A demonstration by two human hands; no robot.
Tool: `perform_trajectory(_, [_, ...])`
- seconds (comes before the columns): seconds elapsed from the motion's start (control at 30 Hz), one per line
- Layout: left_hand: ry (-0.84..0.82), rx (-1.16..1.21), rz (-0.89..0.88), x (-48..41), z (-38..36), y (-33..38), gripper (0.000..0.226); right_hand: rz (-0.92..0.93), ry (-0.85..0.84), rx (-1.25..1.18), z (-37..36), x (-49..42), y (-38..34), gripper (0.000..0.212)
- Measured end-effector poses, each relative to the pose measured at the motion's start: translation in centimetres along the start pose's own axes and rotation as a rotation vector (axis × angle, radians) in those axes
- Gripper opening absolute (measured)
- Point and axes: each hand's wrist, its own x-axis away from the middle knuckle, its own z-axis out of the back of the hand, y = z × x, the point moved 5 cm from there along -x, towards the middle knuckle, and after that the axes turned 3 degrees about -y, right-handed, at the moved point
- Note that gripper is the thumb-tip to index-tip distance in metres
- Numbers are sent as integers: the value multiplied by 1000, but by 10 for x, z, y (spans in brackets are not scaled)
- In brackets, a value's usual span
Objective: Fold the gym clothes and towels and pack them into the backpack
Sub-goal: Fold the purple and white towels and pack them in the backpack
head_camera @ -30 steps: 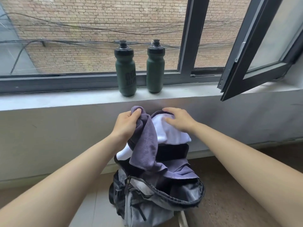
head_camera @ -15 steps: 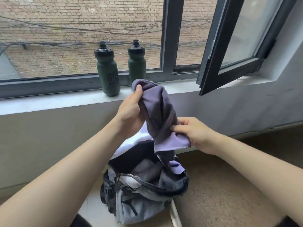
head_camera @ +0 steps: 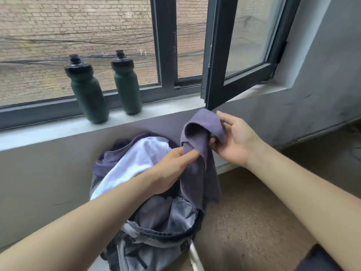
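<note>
While our left hand (head_camera: 175,165) and right hand (head_camera: 234,141) pinch the purple towel (head_camera: 201,153), it hangs beside the open backpack (head_camera: 160,222), bare floor (head_camera: 254,222) rightward.

Soft daylight from the window (head_camera: 97,45), slight motion blur, wide-angle edge bending

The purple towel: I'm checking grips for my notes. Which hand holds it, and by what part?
Both. The right hand grips the purple towel at its bunched top; the left hand pinches it just below.
</note>
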Motion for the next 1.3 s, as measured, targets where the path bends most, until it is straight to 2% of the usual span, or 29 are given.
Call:
perform_trajectory(0.07, [56,44,28,-3,-1,0,24,-11,-6,-45,15,-3,3,52])
perform_trajectory(0.13, [75,96,36,-4,-1,-2,25,-33,-27,36,24,-3,12,68])
perform_trajectory(0.2, [108,170,30,-4,-1,-1,30,-61,-26,200,24,2,28,64])
perform_trajectory(0.27, [138,202,28,-5,3,-6,34,-69,-35,350,15,10,47,46])
perform_trajectory(0.33, [177,182,29,-5,5,-8,37,42,44,544,11,17,58,38])
perform_trajectory(0.4, [204,178,28,-5,5,-9,37,287,265,969,18,20,51,44])
perform_trajectory(0.43, [219,186,32,-5,5,-9,34,402,346,1143,17,23,46,41])
perform_trajectory(0.47, [231,189,34,-5,5,-9,31,475,372,1215,14,24,43,32])
perform_trajectory(0.57, [243,206,22,-6,9,-9,27,438,285,1029,12,14,47,12])
perform_trajectory(0.77, [305,214,-3,-5,35,-17,28,198,22,652,18,-13,62,17])
perform_trajectory(0.9, [497,197,42,-5,60,-24,28,71,100,353,29,-22,59,20])
perform_trajectory(1.0, [539,146,102,-9,73,-23,37,34,186,363,40,-27,51,29])
perform_trajectory(1.07, [476,176,70,-11,73,-16,30,-18,168,450,40,-25,44,31])
perform_trajectory(1.13, [273,294,33,-16,61,-7,24,-77,135,518,41,-19,37,34])
perform_trajectory(1.2, [137,326,39,-14,48,2,30,-121,90,552,42,-14,35,41])
perform_trajectory(1.3, [103,255,-59,-15,43,8,31,-218,2,549,44,-7,44,49])
